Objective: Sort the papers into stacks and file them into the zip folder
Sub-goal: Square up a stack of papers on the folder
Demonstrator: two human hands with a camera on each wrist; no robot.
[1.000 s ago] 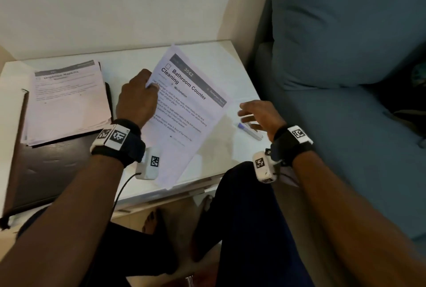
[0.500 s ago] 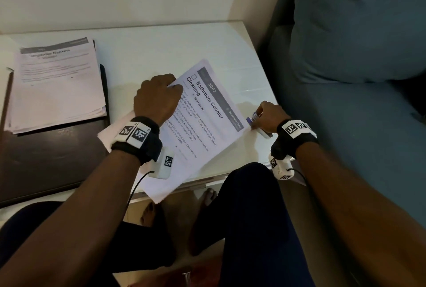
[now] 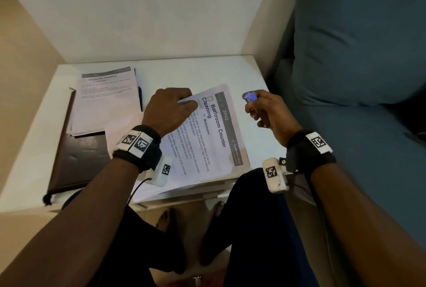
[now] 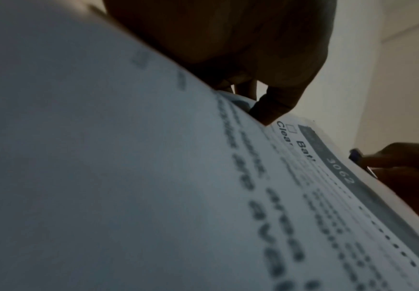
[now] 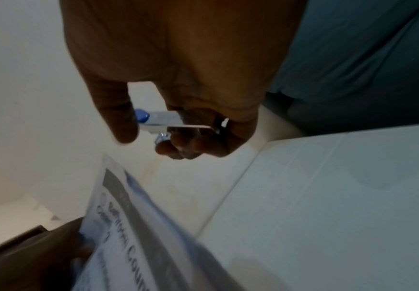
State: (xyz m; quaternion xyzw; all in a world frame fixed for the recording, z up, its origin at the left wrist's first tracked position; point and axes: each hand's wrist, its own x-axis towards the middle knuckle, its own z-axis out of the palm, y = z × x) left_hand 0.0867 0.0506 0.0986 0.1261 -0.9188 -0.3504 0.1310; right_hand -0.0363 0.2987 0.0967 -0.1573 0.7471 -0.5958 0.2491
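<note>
On the small white table (image 3: pixel 161 74), your left hand (image 3: pixel 169 108) curls its fingers over the top corner of the white printed sheets headed "Bathroom Counter Cleaning" (image 3: pixel 214 134), pinching that corner; the sheets overhang the near table edge. Your right hand (image 3: pixel 265 111) hovers just beside them, thumb and curled fingers gripping a small blue-and-silver stapler (image 5: pixel 158 122). A second white stack headed "Organize Napkins" (image 3: pixel 108 95) lies on the dark brown zip folder (image 3: pixel 78 160), lying flat at the left. Likely next step: stapling the corner. Risks: sheets fan out of line under a one-corner pinch, so the staple misses lower pages; the overhanging end may sag and slide; your left fingertips (image 4: pixel 268 112) sit close to where the stapler would bite.
</note>
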